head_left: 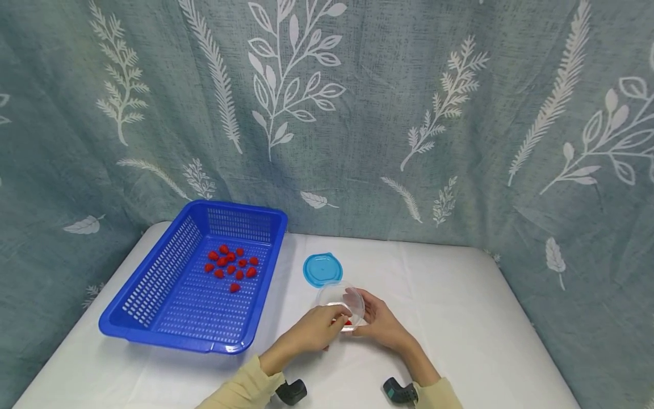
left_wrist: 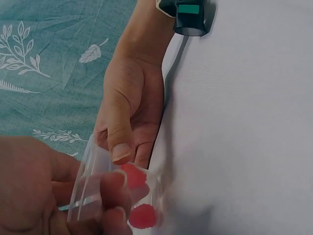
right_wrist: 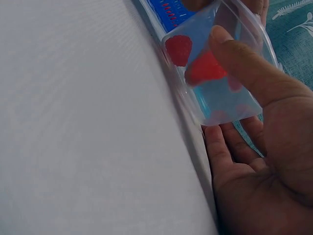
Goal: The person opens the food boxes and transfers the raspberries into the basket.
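Note:
A clear plastic tub point(head_left: 337, 291) lies tipped toward me on the white table, with red raspberries point(right_wrist: 178, 50) inside, seen through its wall in both wrist views. My right hand point(head_left: 382, 324) grips it from the right; in the right wrist view its thumb point(right_wrist: 239, 61) lies along the tub and the other fingers are below. At the tub's mouth is my left hand point(head_left: 318, 328), its bent fingertips point(left_wrist: 115, 183) apart and reaching inside. One raspberry point(left_wrist: 134, 175) is just beyond those fingertips; another point(left_wrist: 143, 216) lies lower. No firm pinch shows.
A blue slotted basket point(head_left: 184, 312) stands on the left, several raspberries point(head_left: 231, 269) scattered on its floor. Behind the tub lies a light-blue lid point(head_left: 323, 270). A leaf-patterned curtain point(head_left: 357, 142) hangs along the table's back edge. Dark camera units point(head_left: 399, 392) sit at both wrists.

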Tool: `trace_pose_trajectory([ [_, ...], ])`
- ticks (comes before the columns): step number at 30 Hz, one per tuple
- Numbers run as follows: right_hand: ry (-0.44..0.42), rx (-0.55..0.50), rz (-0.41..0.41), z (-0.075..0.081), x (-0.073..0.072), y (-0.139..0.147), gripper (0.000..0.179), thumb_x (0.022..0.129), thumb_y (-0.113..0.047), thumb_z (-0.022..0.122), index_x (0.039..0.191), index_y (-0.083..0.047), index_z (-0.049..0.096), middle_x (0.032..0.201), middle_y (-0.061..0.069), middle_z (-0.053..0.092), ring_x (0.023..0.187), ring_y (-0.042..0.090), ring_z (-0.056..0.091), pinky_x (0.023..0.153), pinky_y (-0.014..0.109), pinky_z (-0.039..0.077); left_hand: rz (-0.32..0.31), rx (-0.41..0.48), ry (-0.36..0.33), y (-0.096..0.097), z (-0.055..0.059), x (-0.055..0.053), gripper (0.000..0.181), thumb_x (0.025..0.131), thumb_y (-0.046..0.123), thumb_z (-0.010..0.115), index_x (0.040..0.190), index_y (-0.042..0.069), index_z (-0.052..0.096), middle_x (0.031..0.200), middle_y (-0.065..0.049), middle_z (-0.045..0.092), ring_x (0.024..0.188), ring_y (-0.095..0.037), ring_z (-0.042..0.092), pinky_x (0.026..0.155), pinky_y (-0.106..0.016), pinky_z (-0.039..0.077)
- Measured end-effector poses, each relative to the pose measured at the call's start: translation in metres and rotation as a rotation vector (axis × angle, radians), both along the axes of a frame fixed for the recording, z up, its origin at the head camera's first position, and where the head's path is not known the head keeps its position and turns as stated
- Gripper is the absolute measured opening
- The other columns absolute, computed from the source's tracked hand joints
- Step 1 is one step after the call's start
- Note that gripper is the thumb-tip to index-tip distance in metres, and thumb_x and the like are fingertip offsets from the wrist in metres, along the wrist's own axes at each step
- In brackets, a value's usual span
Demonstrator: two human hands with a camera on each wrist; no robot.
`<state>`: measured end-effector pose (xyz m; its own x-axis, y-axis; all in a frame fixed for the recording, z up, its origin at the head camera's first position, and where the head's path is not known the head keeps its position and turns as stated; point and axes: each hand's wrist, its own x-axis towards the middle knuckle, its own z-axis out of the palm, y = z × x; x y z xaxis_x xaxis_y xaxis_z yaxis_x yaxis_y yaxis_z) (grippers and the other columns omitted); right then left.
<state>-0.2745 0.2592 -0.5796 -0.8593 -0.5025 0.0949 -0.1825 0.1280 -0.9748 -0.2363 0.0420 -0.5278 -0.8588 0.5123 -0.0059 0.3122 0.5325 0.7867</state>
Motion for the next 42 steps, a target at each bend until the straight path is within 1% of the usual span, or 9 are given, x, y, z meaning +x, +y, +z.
trace_pose_trajectory([
  [5, -0.003, 0.013, -0.003, 0.0, 0.002, 0.0, 0.091, 0.071, 0.008, 0.083, 0.152, -0.006, 0.041, 0.156, 0.02, 0.041, 0.147, 0.037, 0.036, 0.109, 0.021, 0.039, -0.023, 0.019, -0.029, -0.002, 0.0, 0.002, 0.035, 0.106, 0.02, 0.049, 0.133, 0.002, 0.065, 0.072, -0.005, 0.064, 0.037, -0.005, 0.049, 0.043, -0.022, 0.04],
  [12, 0.01, 0.021, -0.002, 0.0, 0.004, 0.0, 0.091, 0.072, 0.007, 0.083, 0.152, -0.006, 0.041, 0.156, 0.02, 0.041, 0.147, 0.038, 0.036, 0.108, 0.02, 0.04, -0.065, 0.061, -0.023, -0.006, 0.002, 0.004, 0.028, 0.103, 0.019, 0.056, 0.124, 0.004, 0.067, 0.103, -0.003, 0.067, 0.045, -0.006, 0.053, 0.052, -0.022, 0.046],
  [17, 0.01, 0.014, 0.004, 0.0, 0.005, -0.001, 0.09, 0.073, 0.006, 0.083, 0.152, -0.005, 0.041, 0.156, 0.021, 0.041, 0.147, 0.038, 0.036, 0.108, 0.019, 0.04, -0.062, 0.13, -0.044, -0.008, -0.002, 0.005, 0.019, 0.102, 0.016, 0.059, 0.118, 0.006, 0.066, 0.103, -0.001, 0.067, 0.047, -0.007, 0.053, 0.048, -0.022, 0.047],
  [24, 0.022, 0.013, 0.0, -0.001, 0.005, -0.002, 0.088, 0.074, 0.004, 0.085, 0.15, -0.006, 0.043, 0.154, 0.02, 0.044, 0.146, 0.039, 0.037, 0.109, 0.02, 0.039, -0.008, 0.185, 0.096, -0.01, -0.006, 0.003, 0.014, 0.097, 0.011, 0.067, 0.11, 0.007, 0.072, 0.101, 0.003, 0.072, 0.096, -0.009, 0.064, 0.083, -0.026, 0.053],
  [28, 0.032, 0.025, 0.001, -0.001, 0.003, -0.002, 0.087, 0.074, 0.003, 0.086, 0.15, -0.005, 0.043, 0.154, 0.019, 0.045, 0.145, 0.038, 0.039, 0.108, 0.021, 0.04, 0.027, 0.229, 0.152, -0.012, -0.003, 0.006, 0.013, 0.091, 0.004, 0.073, 0.104, 0.006, 0.073, 0.097, 0.004, 0.073, 0.095, -0.009, 0.064, 0.087, -0.034, 0.056],
  [29, 0.034, 0.028, 0.002, -0.001, 0.003, -0.003, 0.087, 0.075, 0.003, 0.086, 0.15, -0.005, 0.043, 0.154, 0.019, 0.045, 0.144, 0.038, 0.04, 0.108, 0.022, 0.04, 0.036, 0.242, 0.162, -0.014, -0.002, 0.008, 0.014, 0.089, 0.002, 0.074, 0.103, 0.006, 0.073, 0.097, 0.004, 0.073, 0.093, -0.008, 0.063, 0.086, -0.033, 0.055],
  [31, 0.033, 0.031, 0.0, 0.0, 0.002, -0.003, 0.087, 0.075, 0.002, 0.086, 0.15, -0.004, 0.043, 0.153, 0.019, 0.045, 0.144, 0.038, 0.04, 0.108, 0.022, 0.041, 0.047, 0.269, 0.172, -0.017, 0.002, 0.012, 0.016, 0.086, -0.001, 0.076, 0.1, 0.007, 0.074, 0.096, 0.003, 0.073, 0.076, -0.003, 0.058, 0.07, -0.028, 0.054],
  [36, 0.015, 0.015, 0.003, 0.001, 0.001, -0.001, 0.089, 0.073, 0.003, 0.087, 0.15, -0.004, 0.043, 0.154, 0.02, 0.044, 0.145, 0.04, 0.039, 0.108, 0.023, 0.042, 0.052, 0.328, 0.159, -0.026, 0.018, 0.027, 0.02, 0.085, -0.003, 0.077, 0.099, 0.011, 0.077, 0.098, 0.0, 0.073, 0.05, 0.003, 0.036, 0.044, -0.016, 0.033],
  [42, 0.015, 0.013, -0.005, -0.001, 0.0, 0.001, 0.09, 0.073, 0.005, 0.086, 0.151, -0.004, 0.042, 0.155, 0.021, 0.043, 0.146, 0.04, 0.037, 0.107, 0.023, 0.042, 0.082, 0.366, 0.173, -0.042, 0.038, 0.043, 0.025, 0.085, 0.0, 0.078, 0.101, 0.02, 0.08, 0.096, 0.005, 0.075, 0.046, 0.004, 0.032, 0.043, -0.015, 0.031],
])
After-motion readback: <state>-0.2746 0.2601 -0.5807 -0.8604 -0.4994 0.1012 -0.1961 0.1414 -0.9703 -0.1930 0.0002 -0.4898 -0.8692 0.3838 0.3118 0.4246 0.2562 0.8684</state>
